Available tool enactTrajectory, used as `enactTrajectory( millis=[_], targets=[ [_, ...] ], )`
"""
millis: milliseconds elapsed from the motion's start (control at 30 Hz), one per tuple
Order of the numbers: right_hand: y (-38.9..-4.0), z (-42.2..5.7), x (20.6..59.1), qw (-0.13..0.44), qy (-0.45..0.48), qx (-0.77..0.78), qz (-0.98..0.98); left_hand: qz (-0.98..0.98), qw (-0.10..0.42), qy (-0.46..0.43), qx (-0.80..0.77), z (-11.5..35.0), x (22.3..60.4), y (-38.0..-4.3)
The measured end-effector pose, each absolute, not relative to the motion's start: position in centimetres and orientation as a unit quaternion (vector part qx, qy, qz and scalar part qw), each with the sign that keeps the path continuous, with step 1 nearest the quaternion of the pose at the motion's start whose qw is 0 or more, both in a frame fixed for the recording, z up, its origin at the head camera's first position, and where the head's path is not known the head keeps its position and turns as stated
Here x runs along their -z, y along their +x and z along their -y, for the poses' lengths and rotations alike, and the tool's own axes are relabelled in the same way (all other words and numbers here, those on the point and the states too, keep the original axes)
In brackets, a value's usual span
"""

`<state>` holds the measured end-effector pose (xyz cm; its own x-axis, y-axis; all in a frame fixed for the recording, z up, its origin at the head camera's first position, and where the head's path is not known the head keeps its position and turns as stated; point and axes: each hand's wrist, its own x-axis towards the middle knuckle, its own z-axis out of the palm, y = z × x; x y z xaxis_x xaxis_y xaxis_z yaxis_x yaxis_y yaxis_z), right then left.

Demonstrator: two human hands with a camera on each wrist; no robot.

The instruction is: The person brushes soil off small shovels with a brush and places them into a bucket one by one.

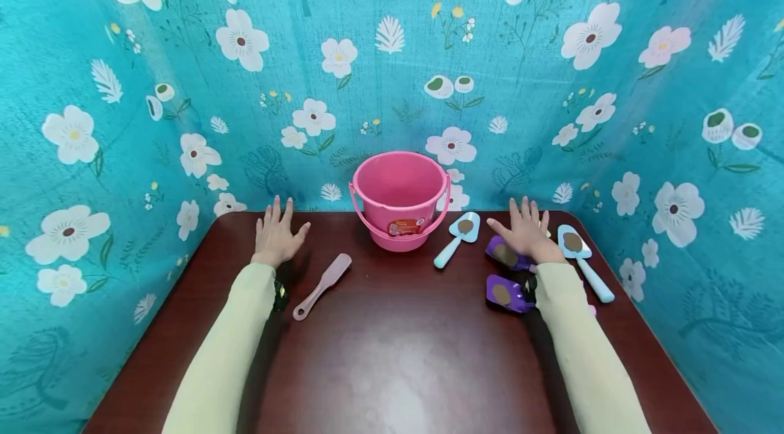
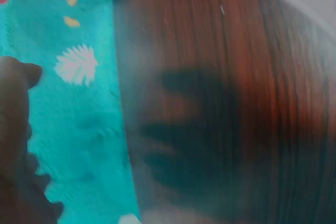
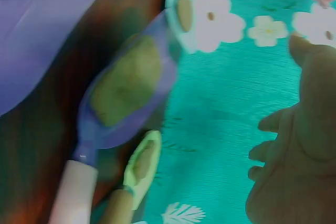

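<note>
My left hand (image 1: 275,237) has its fingers spread over the table's back left part, holding nothing. A pale pink flat-bladed tool with a holed handle (image 1: 322,286) lies to its right. In the left wrist view that hand (image 2: 16,140) shows at the left edge. Holding nothing, my right hand (image 1: 525,233) hovers with fingers extended by two purple scoops (image 1: 499,293), their handles partly hidden by the arm. Light blue shovels (image 1: 450,252) (image 1: 593,281) lie on either side of it. A small green tool (image 3: 144,166) appears in the right wrist view. Brown patches mark the scoops and shovels.
A pink bucket (image 1: 398,179) with its handle lowered stands at the back middle of the dark red-brown table (image 1: 392,345). Blue flowered cloth (image 1: 380,94) hangs behind and at both sides. Something pink shows beside the right forearm.
</note>
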<state>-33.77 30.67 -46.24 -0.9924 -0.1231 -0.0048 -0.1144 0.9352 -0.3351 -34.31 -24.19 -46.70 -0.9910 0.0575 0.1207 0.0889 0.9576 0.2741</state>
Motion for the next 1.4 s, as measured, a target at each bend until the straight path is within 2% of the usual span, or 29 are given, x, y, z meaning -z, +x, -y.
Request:
enactTrajectory(
  millis=[200, 400, 533, 667, 900, 1033, 1233, 1400],
  targets=[
    [-31.2, -30.7, 43.2, 0.012, -0.137, 0.223, -0.965, 0.985, -0.039, -0.025, 0.163, 23.4, 45.9, -31.8],
    [-26.5, -31.8, 43.0, 0.038, -0.205, 0.257, -0.944, 0.979, -0.059, -0.032, 0.191, 22.3, 47.3, -27.5],
    [-23.6, -32.6, 44.3, 0.06, -0.206, 0.25, -0.944, 0.979, -0.049, -0.032, 0.198, 21.7, 49.0, -25.5],
    [-22.2, -33.2, 46.2, 0.087, -0.17, 0.25, -0.949, 0.98, -0.008, -0.044, 0.194, 21.0, 50.5, -24.6],
    [-21.6, -33.9, 49.1, 0.072, -0.151, 0.218, -0.962, 0.979, 0.033, -0.064, 0.193, 19.7, 52.4, -24.8],
    [-21.4, -34.0, 49.6, 0.067, -0.162, 0.215, -0.961, 0.977, 0.048, -0.078, 0.191, 19.4, 53.0, -24.9],
    [-20.7, -34.1, 49.3, 0.058, -0.161, 0.191, -0.967, 0.974, 0.02, -0.084, 0.208, 19.0, 52.5, -24.8],
    [-19.5, -33.5, 48.1, 0.076, -0.143, 0.186, -0.969, 0.95, -0.011, -0.144, 0.276, 18.3, 51.7, -24.5]
  ],
)
